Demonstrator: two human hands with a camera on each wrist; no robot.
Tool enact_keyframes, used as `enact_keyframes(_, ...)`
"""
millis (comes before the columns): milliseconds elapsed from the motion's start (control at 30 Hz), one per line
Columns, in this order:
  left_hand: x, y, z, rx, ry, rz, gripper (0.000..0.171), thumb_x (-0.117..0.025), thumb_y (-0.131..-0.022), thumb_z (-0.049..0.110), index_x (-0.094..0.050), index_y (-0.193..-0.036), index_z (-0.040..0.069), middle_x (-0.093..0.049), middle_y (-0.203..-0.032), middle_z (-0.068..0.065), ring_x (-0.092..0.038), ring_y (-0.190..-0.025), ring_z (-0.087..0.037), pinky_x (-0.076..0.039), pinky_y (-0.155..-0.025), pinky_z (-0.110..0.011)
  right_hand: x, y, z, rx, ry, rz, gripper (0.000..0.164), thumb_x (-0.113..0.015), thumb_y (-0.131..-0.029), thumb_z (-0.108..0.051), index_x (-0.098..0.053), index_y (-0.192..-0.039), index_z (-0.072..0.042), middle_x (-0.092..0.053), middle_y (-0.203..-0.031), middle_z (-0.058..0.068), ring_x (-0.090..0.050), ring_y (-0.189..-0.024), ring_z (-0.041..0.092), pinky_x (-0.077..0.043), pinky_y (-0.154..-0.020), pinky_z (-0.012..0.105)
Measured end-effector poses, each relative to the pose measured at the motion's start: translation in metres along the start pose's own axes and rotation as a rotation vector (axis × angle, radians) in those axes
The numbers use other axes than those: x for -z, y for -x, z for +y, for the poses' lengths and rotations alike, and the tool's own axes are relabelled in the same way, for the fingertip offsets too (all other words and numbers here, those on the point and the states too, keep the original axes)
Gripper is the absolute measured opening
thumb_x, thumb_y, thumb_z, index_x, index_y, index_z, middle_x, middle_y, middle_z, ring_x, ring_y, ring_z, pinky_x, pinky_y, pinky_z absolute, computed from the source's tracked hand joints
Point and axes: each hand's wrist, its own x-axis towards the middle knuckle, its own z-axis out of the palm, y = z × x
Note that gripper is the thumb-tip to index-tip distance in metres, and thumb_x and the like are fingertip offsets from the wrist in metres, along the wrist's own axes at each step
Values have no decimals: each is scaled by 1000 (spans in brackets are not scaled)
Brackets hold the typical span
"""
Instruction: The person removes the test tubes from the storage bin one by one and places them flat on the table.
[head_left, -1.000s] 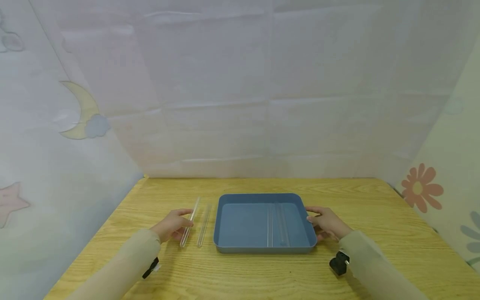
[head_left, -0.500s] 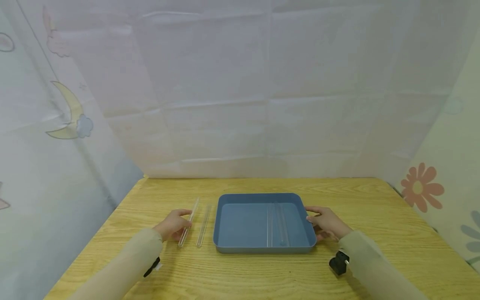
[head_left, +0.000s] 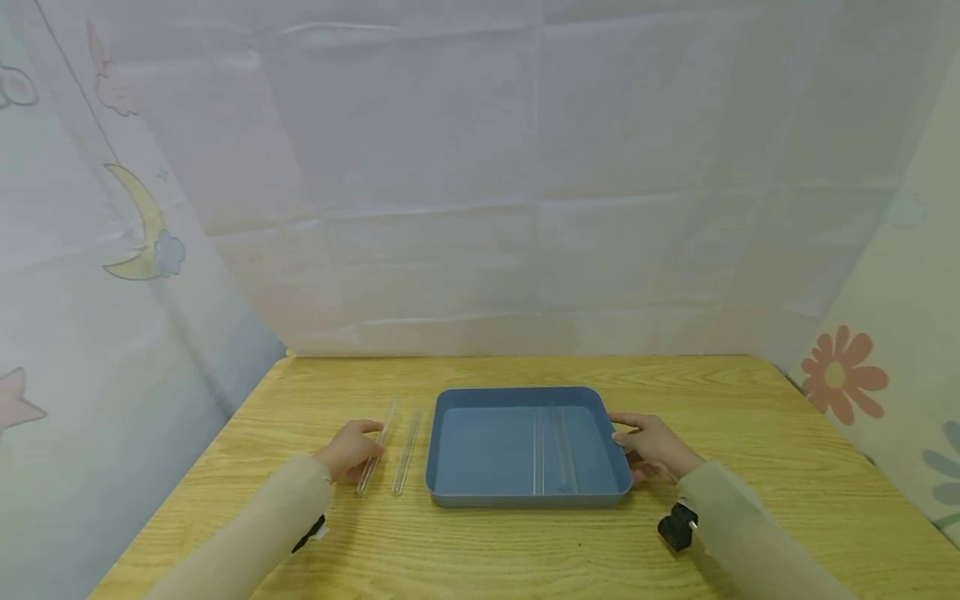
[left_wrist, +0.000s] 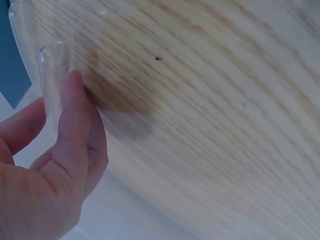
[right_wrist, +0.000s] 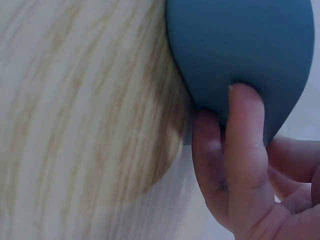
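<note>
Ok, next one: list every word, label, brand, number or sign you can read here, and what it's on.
None can be read.
No lettering shows on the clear tubes or blue tray.
The backdrop shows drawings, such as a moon and a red flower.

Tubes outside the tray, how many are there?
2: one tube in the left hand, another tube on the table between that hand and the tray.

At lower left of centre, a clear tube (head_left: 370, 472) is being held aslant beside a second tube (head_left: 406, 455); at lower centre, further tubes (head_left: 565, 454) are being contained by a shallow blue tray (head_left: 483, 450).
</note>
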Motion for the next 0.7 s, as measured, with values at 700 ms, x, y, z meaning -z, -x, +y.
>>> enact_keyframes(700, -9, -3, 11, -8, -292, 50, 50, -52, -91, -6, -38, -137, -18, -40, -47, 0, -30, -37, -7, -38, -37, -20, 0, 1, -2, -7, -18, 0, 51, -47, -102, -4, -29, -148, 7, -67, -93, 15, -64, -70, 23, -53, -50, 32)
